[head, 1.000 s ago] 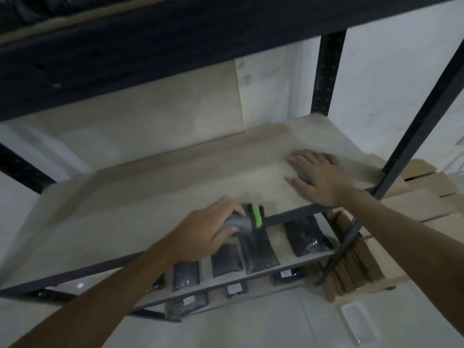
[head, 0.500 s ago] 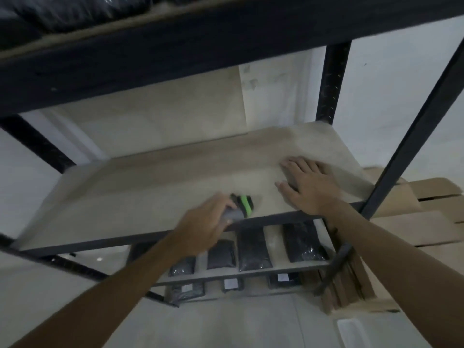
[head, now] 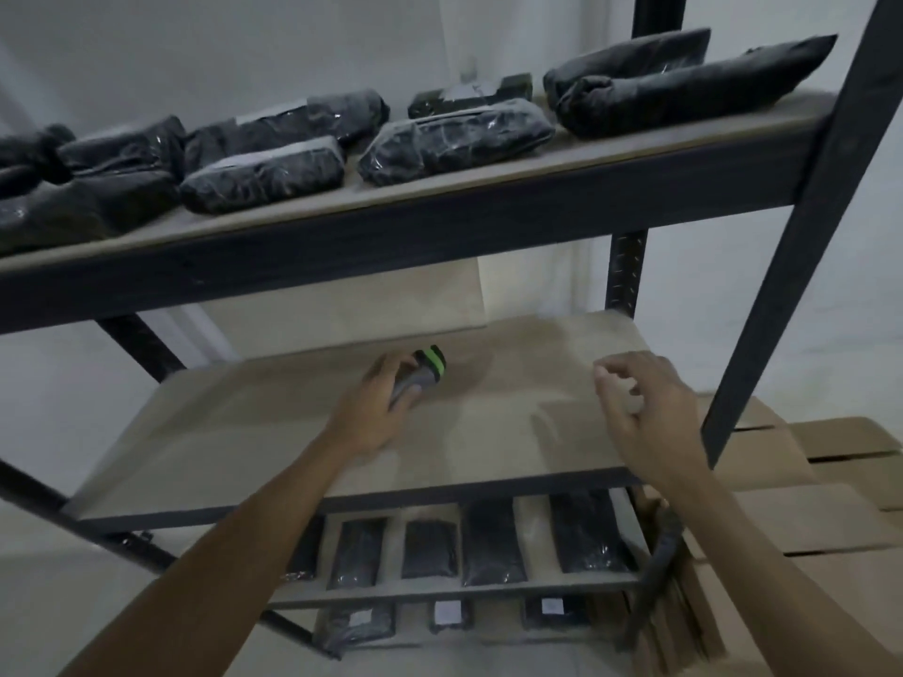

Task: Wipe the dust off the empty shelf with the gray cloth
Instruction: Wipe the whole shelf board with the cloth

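While above shelf [head: 342, 447], hands apart.

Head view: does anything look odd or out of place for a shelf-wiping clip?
Yes: no gray cloth shows. The left hand holds a gray-and-green handheld device over the empty shelf; the right hand hovers loosely curled, holding nothing visible.

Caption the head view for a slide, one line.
Left hand grips a gray-and-green object over the empty shelf; right hand hovers, half-curled.

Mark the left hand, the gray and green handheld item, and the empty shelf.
left hand [head: 374, 412], head view, back of hand
gray and green item [head: 424, 371], head view, green-banded end
empty shelf [head: 513, 383], head view, bare board
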{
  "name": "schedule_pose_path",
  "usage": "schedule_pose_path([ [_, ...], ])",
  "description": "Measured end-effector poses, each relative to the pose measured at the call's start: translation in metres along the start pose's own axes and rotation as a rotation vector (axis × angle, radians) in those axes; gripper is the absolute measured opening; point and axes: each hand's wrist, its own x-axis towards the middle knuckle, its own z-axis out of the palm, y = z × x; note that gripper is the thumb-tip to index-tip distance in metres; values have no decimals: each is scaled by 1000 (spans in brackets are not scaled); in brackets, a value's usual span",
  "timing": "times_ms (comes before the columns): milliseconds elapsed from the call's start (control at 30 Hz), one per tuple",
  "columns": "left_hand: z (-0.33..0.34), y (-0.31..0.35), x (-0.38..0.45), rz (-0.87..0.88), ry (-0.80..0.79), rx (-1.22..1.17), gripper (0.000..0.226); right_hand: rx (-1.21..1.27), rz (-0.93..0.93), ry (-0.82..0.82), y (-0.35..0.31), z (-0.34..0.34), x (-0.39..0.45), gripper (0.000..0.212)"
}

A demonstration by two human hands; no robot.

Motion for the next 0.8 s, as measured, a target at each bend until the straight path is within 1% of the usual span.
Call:
schedule_pose_path([
  [67,6,-18,34,-32,1,16,33,-116,10,-252,18,21,7,23],
  [133,14,-38,70,-46,21,44,36,-255,1,-498,42,40,15,43],
  [167,21,-48,86,-41,32,53,38,-300,-5,-570,56,47,18,48],
  [200,30,-56,101,-42,33,48,39,-340,-2,-606,66,51,20,45],
  [267,48,-66,120,-54,29,46,39,-373,14,-598,77,52,21,35],
  [333,62,-72,126,-65,17,60,37,-374,24,-543,81,54,18,41],
  [400,65,-71,123,-38,-15,48,37,-364,29,-506,82,56,15,43],
  [533,70,-35,89,147,-96,39,43,-350,35,-481,82,60,14,35],
  [633,74,-1,48,293,-217,-25,40,-347,18,-467,82,60,13,33],
  [700,69,8,35,388,-287,-76,33,-341,27,-467,81,59,13,34],
  [733,65,7,38,415,-303,-88,29,-339,30,-468,81,59,13,34],
  [767,59,3,48,416,-284,-96,27,-337,26,-470,80,59,14,35],
  [800,54,-2,63,388,-222,-106,28,-335,21,-473,80,59,14,34],
])
